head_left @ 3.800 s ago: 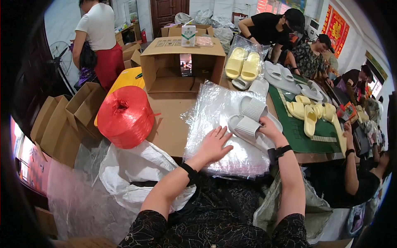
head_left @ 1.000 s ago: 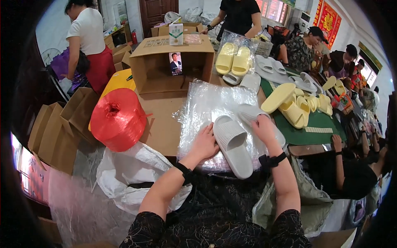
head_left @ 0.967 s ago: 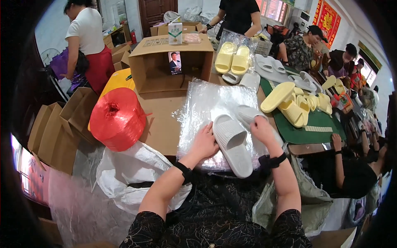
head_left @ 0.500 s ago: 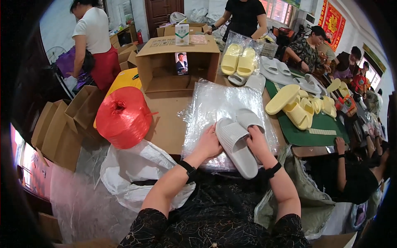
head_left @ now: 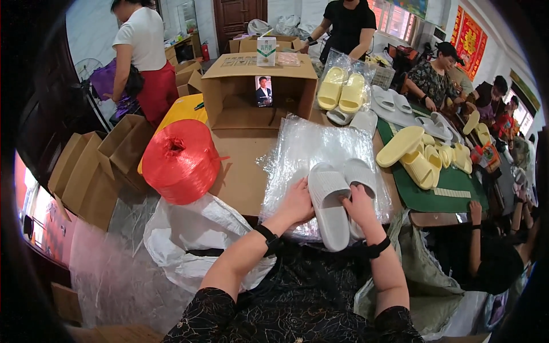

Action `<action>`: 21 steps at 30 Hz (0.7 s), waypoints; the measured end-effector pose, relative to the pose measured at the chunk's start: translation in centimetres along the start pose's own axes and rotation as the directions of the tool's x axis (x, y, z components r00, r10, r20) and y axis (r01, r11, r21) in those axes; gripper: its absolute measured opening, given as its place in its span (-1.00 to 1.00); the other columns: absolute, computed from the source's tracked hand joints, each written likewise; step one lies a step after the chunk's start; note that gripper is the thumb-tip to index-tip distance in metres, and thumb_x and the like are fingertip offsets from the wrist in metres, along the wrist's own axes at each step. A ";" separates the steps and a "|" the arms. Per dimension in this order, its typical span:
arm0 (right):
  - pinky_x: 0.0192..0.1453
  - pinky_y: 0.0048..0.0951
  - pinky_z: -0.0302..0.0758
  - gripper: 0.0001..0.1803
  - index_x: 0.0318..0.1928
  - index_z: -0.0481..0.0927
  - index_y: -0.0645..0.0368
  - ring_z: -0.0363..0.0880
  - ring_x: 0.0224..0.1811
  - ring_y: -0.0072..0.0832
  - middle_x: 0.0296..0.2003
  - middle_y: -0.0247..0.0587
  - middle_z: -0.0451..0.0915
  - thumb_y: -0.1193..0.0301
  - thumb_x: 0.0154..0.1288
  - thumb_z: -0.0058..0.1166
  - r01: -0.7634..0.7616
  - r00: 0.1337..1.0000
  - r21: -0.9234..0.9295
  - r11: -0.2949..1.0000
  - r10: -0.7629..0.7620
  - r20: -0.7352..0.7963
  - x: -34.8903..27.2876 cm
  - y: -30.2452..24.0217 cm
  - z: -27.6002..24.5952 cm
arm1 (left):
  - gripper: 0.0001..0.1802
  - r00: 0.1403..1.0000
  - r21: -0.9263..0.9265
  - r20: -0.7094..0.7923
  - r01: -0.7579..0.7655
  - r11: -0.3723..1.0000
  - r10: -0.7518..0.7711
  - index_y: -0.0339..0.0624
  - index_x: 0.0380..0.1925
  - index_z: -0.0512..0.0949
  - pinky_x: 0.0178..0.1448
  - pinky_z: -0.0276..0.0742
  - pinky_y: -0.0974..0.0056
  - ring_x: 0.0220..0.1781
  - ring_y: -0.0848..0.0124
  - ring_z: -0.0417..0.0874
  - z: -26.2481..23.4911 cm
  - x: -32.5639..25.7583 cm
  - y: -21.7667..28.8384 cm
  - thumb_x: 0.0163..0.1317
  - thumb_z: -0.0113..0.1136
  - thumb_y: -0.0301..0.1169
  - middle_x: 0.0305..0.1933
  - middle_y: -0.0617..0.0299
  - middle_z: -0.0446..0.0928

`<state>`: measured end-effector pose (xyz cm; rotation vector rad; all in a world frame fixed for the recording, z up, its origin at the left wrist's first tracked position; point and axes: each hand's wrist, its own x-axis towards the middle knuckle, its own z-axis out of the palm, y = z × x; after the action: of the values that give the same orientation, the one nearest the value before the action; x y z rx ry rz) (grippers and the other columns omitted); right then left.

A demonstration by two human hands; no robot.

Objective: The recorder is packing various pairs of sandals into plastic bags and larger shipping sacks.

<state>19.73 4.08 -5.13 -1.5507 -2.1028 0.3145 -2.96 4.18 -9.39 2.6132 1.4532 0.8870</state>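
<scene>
Two light grey slide slippers lie side by side, toes away from me, over a stack of clear plastic bags (head_left: 303,140). My left hand (head_left: 298,201) grips the outer edge of the left grey slipper (head_left: 333,220), its fingers partly hidden by the sole. Between the pair, my right hand (head_left: 360,207) has its fingers curled at the left slipper's foot opening, next to the strap of the right grey slipper (head_left: 361,173). Part of that right slipper is hidden beneath my right hand and wrist.
A red roll of plastic twine (head_left: 180,163) sits at the left. Behind the bags stands an open cardboard box (head_left: 229,114) with a phone (head_left: 263,91). Bagged yellow slippers (head_left: 340,91) are beside it. Loose yellow slippers (head_left: 420,168) rest on a green mat (head_left: 452,197). Several people work around.
The slippers have gone from crossed and overlapping to nearly parallel, side by side. My right hand has turned the right slipper straighter. The whole view has shifted slightly.
</scene>
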 end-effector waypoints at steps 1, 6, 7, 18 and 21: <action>-0.06 0.00 0.47 -0.57 -0.09 0.47 0.37 0.51 -0.12 0.14 -0.19 0.21 0.47 0.26 0.20 0.17 0.004 1.000 0.002 1.000 -0.004 0.004 0.0 -0.3 -0.1 | -0.42 1.000 0.002 -0.001 0.006 1.000 -0.006 -0.25 0.11 0.54 0.54 0.10 -0.05 0.41 -0.14 0.31 0.0 -0.1 -0.2 0.22 0.09 -0.06 0.25 -0.13 0.48; -0.20 0.03 0.48 -0.64 -0.25 0.47 0.23 0.59 -0.28 0.05 -0.36 0.00 0.58 0.19 0.18 0.19 -0.082 0.991 -0.058 0.995 0.075 -0.113 0.1 0.2 1.2 | -0.44 0.996 0.080 0.085 -0.005 0.997 -0.002 -0.29 0.04 0.57 0.55 0.07 -0.07 0.39 -0.17 0.32 0.4 0.0 -0.3 0.17 0.09 -0.10 0.19 -0.15 0.52; -0.20 0.03 0.48 -0.64 -0.25 0.47 0.23 0.59 -0.28 0.05 -0.36 0.00 0.58 0.19 0.18 0.19 -0.075 0.991 -0.058 0.995 0.068 -0.115 0.0 0.4 1.4 | -0.46 0.999 0.074 0.049 -0.013 0.997 0.010 -0.29 0.02 0.58 0.56 0.06 -0.07 0.38 -0.17 0.33 0.5 0.0 -0.3 0.17 0.08 -0.11 0.17 -0.16 0.52; -0.28 -0.02 0.46 -0.57 -0.18 0.59 0.17 0.58 -0.37 0.00 -0.46 -0.03 0.56 0.04 0.21 0.19 -0.099 0.935 -0.017 0.995 0.087 -0.344 -0.7 0.4 2.7 | -0.45 0.998 0.051 0.062 0.003 0.999 -0.007 -0.26 0.06 0.58 0.56 0.08 -0.04 0.44 -0.12 0.26 -0.4 -0.3 0.3 0.17 0.15 -0.12 0.28 -0.12 0.46; -0.31 -0.03 0.46 -0.56 -0.17 0.60 0.17 0.58 -0.38 0.00 -0.45 -0.04 0.57 0.04 0.20 0.21 -0.102 0.943 -0.016 0.995 0.092 -0.319 -0.8 0.7 2.6 | -0.43 1.000 0.031 0.019 -0.011 0.999 0.010 -0.26 0.10 0.55 0.56 0.08 -0.05 0.45 -0.10 0.26 0.2 -0.4 0.0 0.17 0.17 -0.12 0.30 -0.11 0.44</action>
<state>19.11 3.81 -7.91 -1.6067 -1.7937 0.0570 -3.02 3.94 -9.71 2.6461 1.4618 0.8457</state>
